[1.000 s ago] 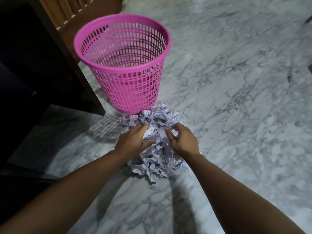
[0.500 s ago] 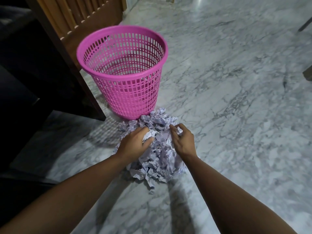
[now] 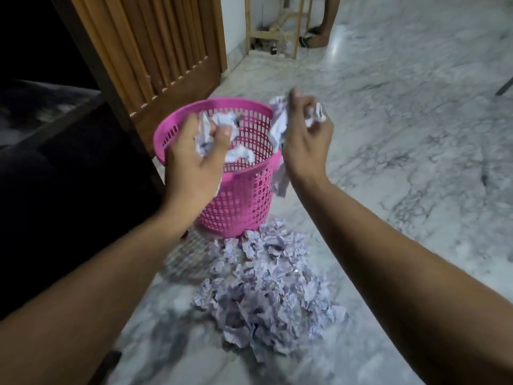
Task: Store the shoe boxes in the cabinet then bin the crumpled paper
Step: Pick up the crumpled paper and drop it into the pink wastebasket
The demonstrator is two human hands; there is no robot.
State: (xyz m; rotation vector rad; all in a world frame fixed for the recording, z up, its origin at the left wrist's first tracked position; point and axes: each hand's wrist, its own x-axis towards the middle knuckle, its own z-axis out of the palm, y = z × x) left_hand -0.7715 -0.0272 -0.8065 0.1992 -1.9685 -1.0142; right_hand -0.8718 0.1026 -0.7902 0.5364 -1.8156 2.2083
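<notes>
A pink plastic basket (image 3: 244, 198) stands on the marble floor. My left hand (image 3: 194, 159) is raised over its near rim, shut on crumpled paper (image 3: 204, 136). My right hand (image 3: 304, 143) hovers at the basket's right rim, gripping more crumpled paper (image 3: 279, 126) that hangs down beside the wrist. A few white paper pieces (image 3: 240, 155) are inside the basket or falling into it. A heap of crumpled lilac paper (image 3: 266, 293) lies on the floor just in front of the basket. No shoe boxes are in view.
A slatted wooden door (image 3: 155, 51) stands behind the basket, with dark furniture (image 3: 55, 162) to the left. A light wooden frame (image 3: 274, 26) and a person's foot (image 3: 319, 37) are at the far back. Marble floor (image 3: 402, 134) stretches to the right.
Both hands have lifted from the paper heap on the floor up to the basket's rim, each carrying a handful of crumpled paper. The view has tilted up.
</notes>
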